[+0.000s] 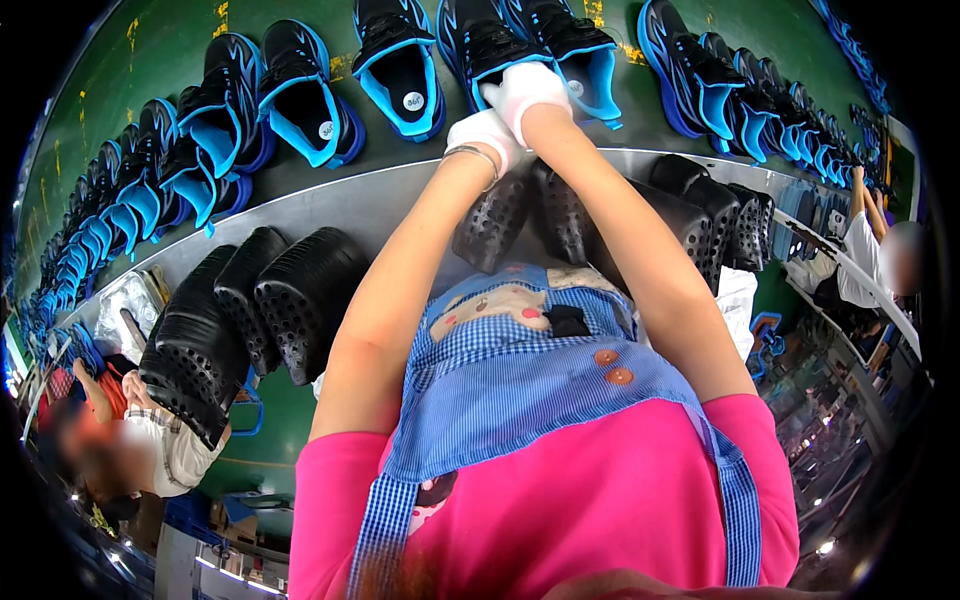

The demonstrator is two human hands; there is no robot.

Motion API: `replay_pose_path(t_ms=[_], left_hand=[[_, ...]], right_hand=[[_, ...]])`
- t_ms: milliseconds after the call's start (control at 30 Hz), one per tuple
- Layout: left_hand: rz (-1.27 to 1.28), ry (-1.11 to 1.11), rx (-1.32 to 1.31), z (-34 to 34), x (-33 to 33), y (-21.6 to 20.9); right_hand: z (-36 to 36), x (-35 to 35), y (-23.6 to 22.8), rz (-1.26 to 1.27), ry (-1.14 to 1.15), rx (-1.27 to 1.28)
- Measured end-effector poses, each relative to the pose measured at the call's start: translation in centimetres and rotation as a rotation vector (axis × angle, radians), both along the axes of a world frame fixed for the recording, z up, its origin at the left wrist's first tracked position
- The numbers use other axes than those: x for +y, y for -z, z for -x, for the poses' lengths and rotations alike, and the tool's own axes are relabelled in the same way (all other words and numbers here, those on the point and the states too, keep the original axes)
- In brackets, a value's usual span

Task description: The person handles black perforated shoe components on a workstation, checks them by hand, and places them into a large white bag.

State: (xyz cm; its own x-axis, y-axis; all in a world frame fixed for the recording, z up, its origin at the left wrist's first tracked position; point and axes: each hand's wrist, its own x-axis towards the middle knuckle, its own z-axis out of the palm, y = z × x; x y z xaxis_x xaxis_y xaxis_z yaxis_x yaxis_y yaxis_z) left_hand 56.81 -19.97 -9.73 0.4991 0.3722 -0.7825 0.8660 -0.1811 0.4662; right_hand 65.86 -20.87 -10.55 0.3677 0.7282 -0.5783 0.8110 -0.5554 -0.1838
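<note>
White gloves cover both my hands, which meet at the heel end of a black sneaker [487, 40] with bright blue lining. My right hand [530, 97] bends over the shoe's collar, its fingers curled at the opening. Just below and to the left, my left hand [484, 136] is closed against the heel, with most of its fingertips hidden. A bracelet [475, 153] circles my left wrist. Matching sneakers stand on either side, one with a round white sticker inside [397, 92] to the left and another [580, 68] close by my right hand.
Long rows of the same sneakers curve away on the green surface [330, 175]. Along the metal ledge [350, 200] at my side stand black perforated shoe-shaped forms [310, 290], several of them also beneath my forearms [490, 225]. Other people work at far left [170, 450] and far right [865, 245].
</note>
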Motion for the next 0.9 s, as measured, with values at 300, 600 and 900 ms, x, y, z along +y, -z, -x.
replay_pose_path(t_ms=[300, 600, 900], left_hand=[[-0.132, 0.186, 0.072, -0.7, -0.3, 5.1], [-0.16, 0.122, 0.113, -0.4, -1.3, 2.7], [-0.47, 0.087, -0.067, 1.6, -2.7, 2.0]], right_hand=[[-0.9, 1.0, 5.1, -0.056, -0.218, -0.049], [-1.7, -1.4, -2.1, -0.052, -0.165, 0.17], [-0.7, -20.2, -8.1, -0.102, -0.247, 0.066]])
